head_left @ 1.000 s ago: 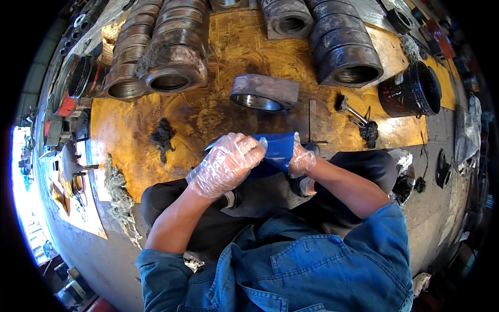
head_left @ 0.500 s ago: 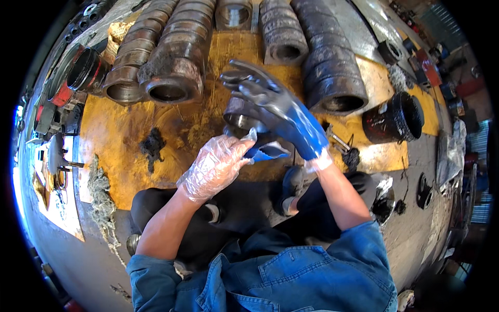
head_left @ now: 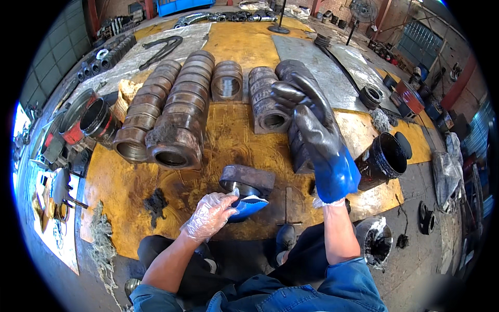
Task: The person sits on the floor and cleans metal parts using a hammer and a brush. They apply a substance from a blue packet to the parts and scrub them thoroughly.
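From far away, I am grasping the loose glove (head_left: 244, 210) with the left hand (head_left: 209, 216), near the ring (head_left: 260, 177); the gloved right hand (head_left: 319, 138) is holding nothing, fingers half bent; for good fitting, I should be spreading the cuff (head_left: 261, 202) without folds

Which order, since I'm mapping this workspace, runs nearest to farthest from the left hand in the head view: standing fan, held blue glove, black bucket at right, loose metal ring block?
Left hand outward:
1. held blue glove: in its grasp
2. loose metal ring block: just beyond it
3. black bucket: off right
4. standing fan: far back right
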Demonstrator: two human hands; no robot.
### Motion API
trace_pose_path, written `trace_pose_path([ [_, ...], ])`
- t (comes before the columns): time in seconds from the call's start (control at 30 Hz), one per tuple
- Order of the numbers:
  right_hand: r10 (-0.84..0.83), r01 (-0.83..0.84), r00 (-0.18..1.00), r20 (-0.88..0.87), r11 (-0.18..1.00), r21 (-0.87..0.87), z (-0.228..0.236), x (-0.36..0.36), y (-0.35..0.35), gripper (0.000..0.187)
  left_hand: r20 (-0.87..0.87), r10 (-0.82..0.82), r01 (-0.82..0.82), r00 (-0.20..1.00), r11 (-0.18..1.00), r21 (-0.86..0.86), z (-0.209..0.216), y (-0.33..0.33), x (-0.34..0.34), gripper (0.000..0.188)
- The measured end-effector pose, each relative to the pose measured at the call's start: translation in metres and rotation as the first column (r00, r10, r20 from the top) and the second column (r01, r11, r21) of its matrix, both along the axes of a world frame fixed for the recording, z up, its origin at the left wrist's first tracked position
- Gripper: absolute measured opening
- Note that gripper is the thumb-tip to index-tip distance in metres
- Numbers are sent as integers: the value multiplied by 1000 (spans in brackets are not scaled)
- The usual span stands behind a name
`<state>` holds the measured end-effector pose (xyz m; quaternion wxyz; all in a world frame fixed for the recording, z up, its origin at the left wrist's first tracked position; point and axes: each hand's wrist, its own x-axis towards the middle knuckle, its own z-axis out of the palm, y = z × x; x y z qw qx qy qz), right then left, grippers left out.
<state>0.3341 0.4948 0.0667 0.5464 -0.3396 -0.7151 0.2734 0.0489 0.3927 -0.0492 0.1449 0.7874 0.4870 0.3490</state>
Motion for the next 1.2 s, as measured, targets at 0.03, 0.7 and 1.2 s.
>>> trace_pose_path([
  [0.03,38,-45,996,-78,996,-83,-1,3,-2,49,2,12,-12,1000,1000,-20,5,-1,0,34],
  [0.7,551,-704,586,-594,710,-36,-49,-17,81,51,137,-101,109,985,993,-52,12,8,44,52],
  [1.2,530,-742,584,-615,655,-140,-76,-45,80,52,263,-30,120,964,935,-333,5,22,71,62],
])
